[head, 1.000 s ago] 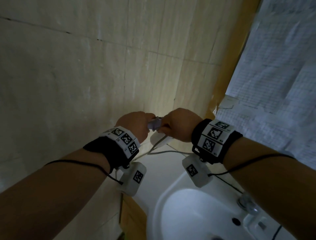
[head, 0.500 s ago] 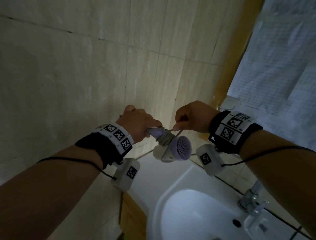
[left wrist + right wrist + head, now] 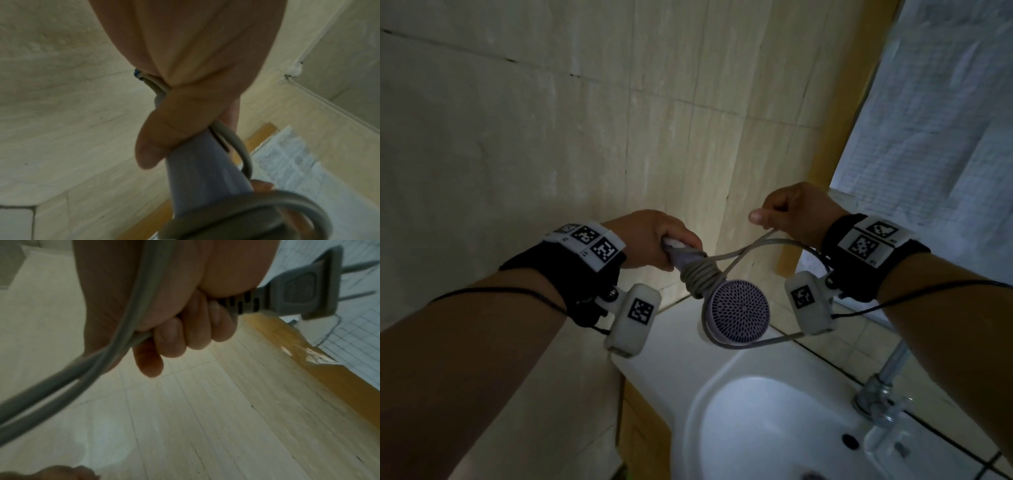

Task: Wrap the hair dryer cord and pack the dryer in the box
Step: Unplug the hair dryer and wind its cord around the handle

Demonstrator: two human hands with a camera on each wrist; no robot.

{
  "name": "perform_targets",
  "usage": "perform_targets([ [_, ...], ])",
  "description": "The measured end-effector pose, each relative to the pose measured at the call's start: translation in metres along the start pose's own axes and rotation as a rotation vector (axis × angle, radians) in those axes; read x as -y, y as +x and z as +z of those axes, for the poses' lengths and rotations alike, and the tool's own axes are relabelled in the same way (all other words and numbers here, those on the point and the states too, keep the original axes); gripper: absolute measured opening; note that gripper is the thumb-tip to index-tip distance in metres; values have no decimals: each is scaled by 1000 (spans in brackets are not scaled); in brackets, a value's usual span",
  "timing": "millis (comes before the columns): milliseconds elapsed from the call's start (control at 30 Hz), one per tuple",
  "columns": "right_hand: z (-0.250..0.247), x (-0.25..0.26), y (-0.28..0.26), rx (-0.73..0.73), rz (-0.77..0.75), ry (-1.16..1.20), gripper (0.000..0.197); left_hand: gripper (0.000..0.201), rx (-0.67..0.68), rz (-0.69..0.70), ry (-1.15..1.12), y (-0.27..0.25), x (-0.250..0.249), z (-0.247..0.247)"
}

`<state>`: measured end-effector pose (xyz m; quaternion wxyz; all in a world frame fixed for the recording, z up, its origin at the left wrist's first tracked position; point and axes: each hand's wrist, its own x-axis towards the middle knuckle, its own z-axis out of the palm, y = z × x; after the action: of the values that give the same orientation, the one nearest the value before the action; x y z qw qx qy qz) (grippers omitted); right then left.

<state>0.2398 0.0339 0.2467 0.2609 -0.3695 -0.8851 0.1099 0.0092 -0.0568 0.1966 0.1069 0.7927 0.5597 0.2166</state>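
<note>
Nearest, we log the white sink with its tap at the right edge. Above its far rim: hair dryer, lilac, rigid and probably light, best gripped by the handle, where our left hand clenches it. Cord: grey, springy, several turns wound on the handle; loose loop remains. Our right hand grips the cord near the plug. Box: not in view.
</note>
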Motion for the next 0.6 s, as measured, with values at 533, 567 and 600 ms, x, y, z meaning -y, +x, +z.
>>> perform_targets([
  [533,21,-36,7,-258,272,-119,51,35,138,-117,-590,-3,-11,14],
  [567,21,-37,6,-260,279,-129,51,35,136,-136,-534,-3,-11,15],
  [600,22,-38,6,-262,286,-136,52,36,115,-163,-441,-4,-12,15],
])
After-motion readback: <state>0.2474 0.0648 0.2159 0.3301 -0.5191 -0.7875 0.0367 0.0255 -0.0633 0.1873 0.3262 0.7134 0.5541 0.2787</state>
